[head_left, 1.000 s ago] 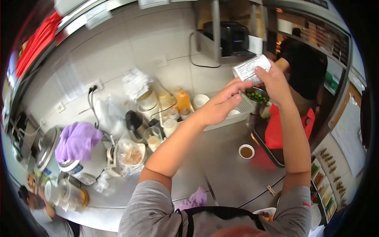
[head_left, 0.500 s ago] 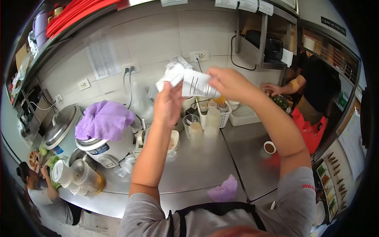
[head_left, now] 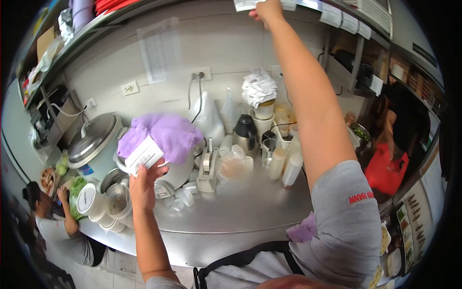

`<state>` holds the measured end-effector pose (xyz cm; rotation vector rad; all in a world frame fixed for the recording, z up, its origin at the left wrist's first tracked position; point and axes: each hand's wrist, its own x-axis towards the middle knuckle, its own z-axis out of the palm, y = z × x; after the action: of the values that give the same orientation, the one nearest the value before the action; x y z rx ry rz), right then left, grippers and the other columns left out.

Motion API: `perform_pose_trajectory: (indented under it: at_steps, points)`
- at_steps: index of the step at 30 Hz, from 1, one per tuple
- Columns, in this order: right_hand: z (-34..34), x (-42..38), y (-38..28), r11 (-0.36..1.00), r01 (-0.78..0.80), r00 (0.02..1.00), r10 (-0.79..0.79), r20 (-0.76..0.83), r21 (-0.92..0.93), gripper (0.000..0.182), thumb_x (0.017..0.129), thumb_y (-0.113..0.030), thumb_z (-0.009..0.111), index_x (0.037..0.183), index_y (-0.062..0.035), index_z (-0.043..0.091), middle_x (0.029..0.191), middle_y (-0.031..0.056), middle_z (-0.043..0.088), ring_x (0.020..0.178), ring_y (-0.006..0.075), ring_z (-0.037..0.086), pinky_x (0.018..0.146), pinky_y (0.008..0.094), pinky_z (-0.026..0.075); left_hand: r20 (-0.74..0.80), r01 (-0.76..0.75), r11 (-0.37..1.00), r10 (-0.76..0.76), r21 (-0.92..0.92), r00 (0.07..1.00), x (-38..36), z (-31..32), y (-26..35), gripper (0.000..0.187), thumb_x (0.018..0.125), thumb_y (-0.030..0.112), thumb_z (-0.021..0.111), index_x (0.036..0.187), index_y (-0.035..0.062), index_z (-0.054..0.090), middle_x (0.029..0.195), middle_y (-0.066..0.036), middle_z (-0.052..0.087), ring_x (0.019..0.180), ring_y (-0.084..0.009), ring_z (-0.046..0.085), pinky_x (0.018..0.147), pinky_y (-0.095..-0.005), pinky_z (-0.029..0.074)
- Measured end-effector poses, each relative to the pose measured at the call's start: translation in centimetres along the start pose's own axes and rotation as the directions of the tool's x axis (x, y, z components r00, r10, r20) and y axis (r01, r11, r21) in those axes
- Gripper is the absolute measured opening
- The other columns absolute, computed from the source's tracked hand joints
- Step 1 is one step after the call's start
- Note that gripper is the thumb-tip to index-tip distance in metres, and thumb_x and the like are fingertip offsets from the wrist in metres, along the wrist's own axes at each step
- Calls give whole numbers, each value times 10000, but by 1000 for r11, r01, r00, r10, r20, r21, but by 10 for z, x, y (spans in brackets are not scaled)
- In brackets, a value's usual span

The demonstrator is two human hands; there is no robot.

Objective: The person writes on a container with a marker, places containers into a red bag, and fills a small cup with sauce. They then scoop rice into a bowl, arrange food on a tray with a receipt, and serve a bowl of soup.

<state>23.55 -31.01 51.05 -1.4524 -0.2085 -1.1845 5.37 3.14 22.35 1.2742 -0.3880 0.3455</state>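
My left hand (head_left: 144,185) pinches a folded white printed receipt (head_left: 145,155), held in front of the purple cloth (head_left: 161,132) on the rice cooker. High up, my right hand (head_left: 268,13) reaches to the edge of the overhead shelf. Its fingers are closed on a white paper slip (head_left: 246,4) there, the slip partly cut off by the top of the view. Below, a pile of crumpled receipts (head_left: 260,86) sits on a tub against the wall.
A tape dispenser (head_left: 208,171), a thermos (head_left: 245,131) and squeeze bottles (head_left: 292,169) line the steel counter (head_left: 231,207). Stacked tubs (head_left: 98,207) and a large pot (head_left: 94,139) stand left. A co-worker (head_left: 62,226) sits lower left; another person (head_left: 404,115) stands right by a red bag (head_left: 386,168).
My hands have parted from the papers they held together. The right rose to the shelf edge with a slip; the left lowered leftward with a receipt. My view turned left.
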Motion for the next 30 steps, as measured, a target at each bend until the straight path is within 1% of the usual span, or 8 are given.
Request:
perform_pose_trajectory:
  at_steps: [7,9,12,14,17,19,23,30]
  points:
    - [22,-32,0,988,150,946,-136,-295,25,422,730,-64,479,1135,-24,370,807,187,561,782,319,566,535,398,478,-276,126,975,-72,183,958,-108,-68,-3,424,833,308,416,1091,-28,438,901,-157,580,745,-208,585,665,-281,420]
    - [-8,-104,-20,996,-49,950,69,306,-72,379,786,-156,481,1130,-26,390,959,55,518,702,98,516,567,238,401,-380,177,957,-78,232,922,-144,-76,7,438,827,319,421,1091,-31,440,907,-158,578,745,-203,583,669,-285,424]
    - [-13,-209,-49,955,-166,183,-217,959,247,400,787,-169,479,1150,-23,399,1000,65,501,810,128,506,711,255,400,-567,263,917,-52,299,822,-216,-85,28,393,846,273,388,1097,-25,440,921,-145,573,766,-201,572,685,-290,428]
    - [-20,-287,-93,695,79,-151,-701,697,715,285,768,-83,478,1036,11,511,999,128,509,874,201,508,772,309,404,-695,320,899,-25,298,719,-262,-82,44,354,849,247,386,1068,-16,473,925,-122,577,755,-182,569,699,-283,421]
    - [-42,-324,-166,880,-430,-679,-461,571,199,369,698,-98,567,1064,-68,536,1053,160,506,836,241,541,731,325,437,-780,393,858,14,331,626,-321,-76,67,346,849,273,398,1043,0,483,920,-112,582,766,-176,570,674,-269,410]
    - [-41,-344,-174,786,-600,-641,-584,498,148,355,675,-130,610,1023,-83,556,1039,158,512,831,253,539,712,328,436,-841,416,863,20,288,540,-337,-64,78,320,856,231,377,1039,-2,498,918,-104,584,761,-154,564,688,-256,407]
    - [-56,-412,-195,23,-646,-22,-1000,12,763,285,688,-132,629,956,-58,565,1038,171,499,884,284,517,712,340,428,-885,422,844,123,331,449,-410,-67,107,340,868,257,361,1059,4,485,929,-104,582,780,-155,562,694,-263,404]
    - [-7,-514,-305,-38,-754,27,-999,-26,656,402,754,-201,547,1093,-3,461,1052,125,509,857,194,507,732,277,410,-896,407,808,313,425,315,-527,-92,195,408,872,338,340,1066,10,486,947,-105,577,793,-150,556,726,-271,397]
